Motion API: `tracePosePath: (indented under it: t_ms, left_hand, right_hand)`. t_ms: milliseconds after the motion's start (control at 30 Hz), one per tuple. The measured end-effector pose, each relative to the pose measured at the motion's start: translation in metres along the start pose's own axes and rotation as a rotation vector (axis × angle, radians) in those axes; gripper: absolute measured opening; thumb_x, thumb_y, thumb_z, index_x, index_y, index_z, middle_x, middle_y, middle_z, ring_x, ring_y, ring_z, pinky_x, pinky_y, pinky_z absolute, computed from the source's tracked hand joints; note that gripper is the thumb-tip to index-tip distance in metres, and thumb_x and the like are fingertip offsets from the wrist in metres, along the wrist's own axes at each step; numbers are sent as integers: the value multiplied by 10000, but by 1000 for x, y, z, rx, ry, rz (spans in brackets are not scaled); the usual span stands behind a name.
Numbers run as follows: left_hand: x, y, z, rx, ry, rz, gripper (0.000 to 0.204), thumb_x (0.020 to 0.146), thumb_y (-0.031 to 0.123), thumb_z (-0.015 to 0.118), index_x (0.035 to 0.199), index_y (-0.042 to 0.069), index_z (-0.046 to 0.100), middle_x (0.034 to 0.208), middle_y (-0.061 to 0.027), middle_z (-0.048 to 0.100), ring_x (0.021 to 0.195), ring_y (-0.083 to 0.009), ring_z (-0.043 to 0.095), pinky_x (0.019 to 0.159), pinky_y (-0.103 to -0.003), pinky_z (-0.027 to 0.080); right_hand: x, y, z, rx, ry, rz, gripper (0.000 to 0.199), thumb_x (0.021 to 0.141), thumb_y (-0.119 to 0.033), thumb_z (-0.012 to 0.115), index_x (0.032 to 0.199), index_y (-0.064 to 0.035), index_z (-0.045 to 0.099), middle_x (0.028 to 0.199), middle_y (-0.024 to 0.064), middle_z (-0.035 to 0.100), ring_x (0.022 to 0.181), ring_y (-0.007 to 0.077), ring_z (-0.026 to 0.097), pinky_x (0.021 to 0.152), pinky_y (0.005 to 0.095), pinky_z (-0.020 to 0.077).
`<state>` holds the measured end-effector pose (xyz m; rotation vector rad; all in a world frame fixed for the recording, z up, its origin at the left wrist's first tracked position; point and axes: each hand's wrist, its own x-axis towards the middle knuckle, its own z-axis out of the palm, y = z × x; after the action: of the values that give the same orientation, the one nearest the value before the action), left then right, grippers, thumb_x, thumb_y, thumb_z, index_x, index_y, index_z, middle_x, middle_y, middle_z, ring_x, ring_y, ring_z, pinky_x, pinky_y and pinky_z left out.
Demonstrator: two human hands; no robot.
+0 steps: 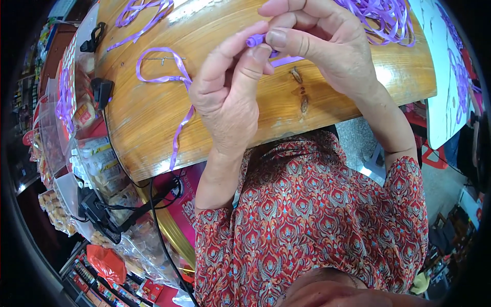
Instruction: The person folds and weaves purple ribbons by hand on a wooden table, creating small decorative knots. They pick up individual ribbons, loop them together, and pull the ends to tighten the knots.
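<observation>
Both hands meet at twelve o'clock over the wooden surface (pixel 153 117). The left hand (pixel 227 97) has its grip pinched on a small rolled end of purple ribbon (pixel 254 40), thumb and forefinger pressing it, and the right hand (pixel 327 41) pinches the same piece from the other side. A loose ribbon strand (pixel 176 79) loops across the surface toward ten o'clock, while a tangled ribbon pile (pixel 381 18) lies at one o'clock.

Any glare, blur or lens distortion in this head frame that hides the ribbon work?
Head view: strong fisheye, the wooden table edge bows and corners go black; glare whitens the tabletop at top and the right rim; left hand, right hand and purple ribbon stay sharp, evenly lit.
</observation>
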<state>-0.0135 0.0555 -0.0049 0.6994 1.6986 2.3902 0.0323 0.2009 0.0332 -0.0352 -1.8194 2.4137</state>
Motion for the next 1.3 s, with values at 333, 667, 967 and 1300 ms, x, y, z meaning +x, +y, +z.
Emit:
tracePosePath:
  t_ms: [333, 667, 967, 1300]
  left_hand:
    - [3, 9, -12, -378, 173, -73, 181, 865, 54, 598, 1039, 4, 595, 831, -38, 621, 628, -58, 526, 490, -161, 352]
    - [-12, 14, 1, -177, 163, 40, 169, 874, 36, 578, 1038, -4, 584, 907, -42, 617, 748, -78, 557, 669, -196, 467]
    - [4, 13, -19, -288, 104, 23, 127, 922, 78, 498, 1025, 16, 539, 994, -108, 605, 915, -161, 574, 851, -306, 443]
    - [6, 27, -39, -545, -45, -258, 79, 903, 94, 536, 946, 30, 553, 728, 7, 503, 595, -68, 386, 524, -239, 360]
  right_hand:
    - [-7, 30, -7, -684, -61, -645, 251, 788, -6, 645, 1028, 52, 603, 946, 105, 591, 904, 170, 567, 787, 268, 442]
    - [-8, 42, 29, 111, 24, -269, 178, 847, -3, 590, 1023, 20, 601, 994, 89, 617, 924, 134, 587, 818, 249, 471]
    - [-8, 4, 35, 221, 150, -208, 97, 839, -58, 608, 902, 12, 586, 884, 126, 639, 859, 219, 613, 796, 314, 483]
    - [42, 42, -23, 717, -475, -652, 69, 842, -76, 604, 883, -21, 606, 829, 65, 627, 781, 134, 598, 706, 262, 490]
